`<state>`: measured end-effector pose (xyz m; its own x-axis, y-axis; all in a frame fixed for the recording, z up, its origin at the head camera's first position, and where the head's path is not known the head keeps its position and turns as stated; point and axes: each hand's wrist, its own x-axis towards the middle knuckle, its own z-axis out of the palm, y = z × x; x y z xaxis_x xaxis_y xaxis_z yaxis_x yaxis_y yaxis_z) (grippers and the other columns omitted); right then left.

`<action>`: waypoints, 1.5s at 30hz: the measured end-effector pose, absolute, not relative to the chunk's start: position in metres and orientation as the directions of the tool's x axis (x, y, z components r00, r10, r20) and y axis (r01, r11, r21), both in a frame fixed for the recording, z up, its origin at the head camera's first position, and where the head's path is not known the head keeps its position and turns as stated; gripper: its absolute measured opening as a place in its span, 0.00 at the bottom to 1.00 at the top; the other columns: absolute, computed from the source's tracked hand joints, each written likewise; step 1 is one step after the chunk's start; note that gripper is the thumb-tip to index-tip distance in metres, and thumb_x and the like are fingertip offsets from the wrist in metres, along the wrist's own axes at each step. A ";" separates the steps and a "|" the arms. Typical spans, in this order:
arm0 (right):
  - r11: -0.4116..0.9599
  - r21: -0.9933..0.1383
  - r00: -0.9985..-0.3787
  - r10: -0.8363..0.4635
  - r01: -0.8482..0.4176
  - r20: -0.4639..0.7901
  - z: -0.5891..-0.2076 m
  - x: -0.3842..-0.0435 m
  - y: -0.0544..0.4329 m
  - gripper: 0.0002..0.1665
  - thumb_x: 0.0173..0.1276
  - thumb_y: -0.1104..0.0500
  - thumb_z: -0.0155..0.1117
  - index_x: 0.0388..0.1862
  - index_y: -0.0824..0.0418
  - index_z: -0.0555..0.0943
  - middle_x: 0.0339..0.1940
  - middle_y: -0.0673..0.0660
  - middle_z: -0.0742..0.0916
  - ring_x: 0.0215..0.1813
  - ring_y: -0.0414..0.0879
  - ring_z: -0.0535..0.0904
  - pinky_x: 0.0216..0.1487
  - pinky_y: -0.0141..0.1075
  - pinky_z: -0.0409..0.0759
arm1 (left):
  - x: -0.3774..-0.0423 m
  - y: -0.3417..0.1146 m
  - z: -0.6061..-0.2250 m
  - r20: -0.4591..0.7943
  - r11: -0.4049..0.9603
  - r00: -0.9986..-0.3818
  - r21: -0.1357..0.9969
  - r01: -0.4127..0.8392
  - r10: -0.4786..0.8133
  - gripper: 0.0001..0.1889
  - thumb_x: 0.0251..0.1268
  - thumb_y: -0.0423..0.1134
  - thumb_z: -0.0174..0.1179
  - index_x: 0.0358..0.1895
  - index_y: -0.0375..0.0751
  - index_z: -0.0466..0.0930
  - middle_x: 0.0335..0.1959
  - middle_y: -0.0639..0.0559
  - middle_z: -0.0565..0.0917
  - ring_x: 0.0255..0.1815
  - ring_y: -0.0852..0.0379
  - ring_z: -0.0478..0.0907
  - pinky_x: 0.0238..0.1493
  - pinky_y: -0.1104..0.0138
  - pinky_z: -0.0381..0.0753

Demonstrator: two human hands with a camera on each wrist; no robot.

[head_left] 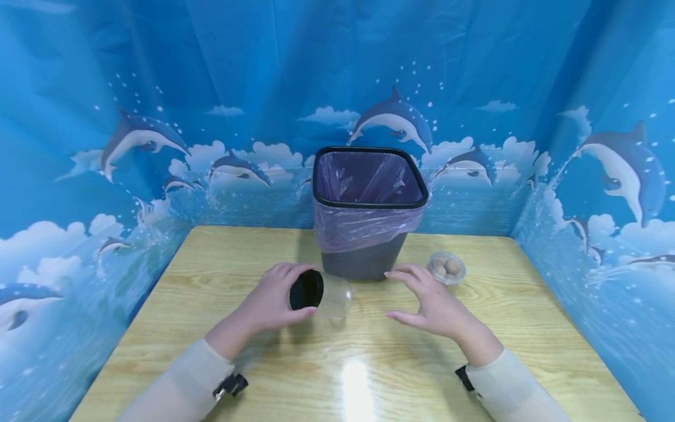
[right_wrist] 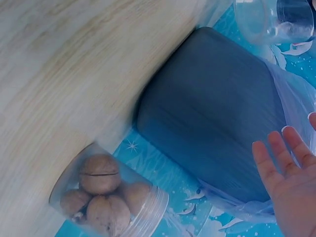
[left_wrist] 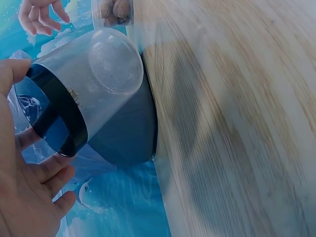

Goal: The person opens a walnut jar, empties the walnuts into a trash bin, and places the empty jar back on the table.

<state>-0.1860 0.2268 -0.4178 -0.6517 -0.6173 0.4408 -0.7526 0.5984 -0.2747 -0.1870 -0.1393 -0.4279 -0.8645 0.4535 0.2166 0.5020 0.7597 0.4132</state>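
Observation:
My left hand [head_left: 271, 300] grips a clear plastic jar [head_left: 337, 296] by its black lid [head_left: 306, 290], thumb on one side and fingers on the other. The jar lies tilted on its side in the air, its base pointing right. In the left wrist view a few brown crumbs [left_wrist: 74, 96] show inside it. To the right, my right hand [head_left: 435, 302] hovers above the table with fingers spread and nothing in its grasp. Just beyond that hand stands a small clear container [head_left: 446, 268] with several walnuts [right_wrist: 100, 174] in it.
A dark grey trash bin [head_left: 364, 258] with a black rim and a translucent purple liner [head_left: 364, 225] stands at the table's back edge, behind both hands. The wooden table [head_left: 221, 258] borders a blue dolphin-print curtain [head_left: 237, 70] at the back and sides.

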 end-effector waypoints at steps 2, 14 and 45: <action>0.599 -0.283 -0.657 -0.614 -0.749 0.437 -0.417 -0.186 0.229 0.43 0.60 0.39 0.73 0.70 0.56 0.73 0.64 0.58 0.77 0.64 0.54 0.73 0.62 0.55 0.75 | -0.187 -0.141 -0.428 0.219 0.767 -0.867 0.404 0.499 0.448 0.47 0.54 0.66 0.68 0.77 0.55 0.61 0.67 0.46 0.73 0.70 0.43 0.66 0.70 0.42 0.61; 0.635 -0.282 -0.683 -0.572 -0.719 0.454 -0.415 -0.185 0.245 0.40 0.59 0.45 0.77 0.66 0.57 0.75 0.64 0.58 0.76 0.63 0.55 0.75 0.61 0.53 0.77 | -0.190 -0.156 -0.424 0.224 0.804 -0.883 0.366 0.469 0.414 0.46 0.53 0.62 0.70 0.76 0.55 0.63 0.63 0.44 0.74 0.66 0.41 0.67 0.67 0.39 0.63; 0.694 -0.252 -0.706 -0.507 -0.675 0.494 -0.406 -0.187 0.282 0.35 0.55 0.55 0.80 0.61 0.61 0.78 0.60 0.59 0.79 0.62 0.56 0.74 0.59 0.55 0.74 | -0.206 -0.172 -0.408 0.169 0.866 -0.895 0.234 0.443 0.412 0.43 0.56 0.62 0.67 0.75 0.51 0.66 0.54 0.41 0.74 0.59 0.41 0.68 0.63 0.41 0.65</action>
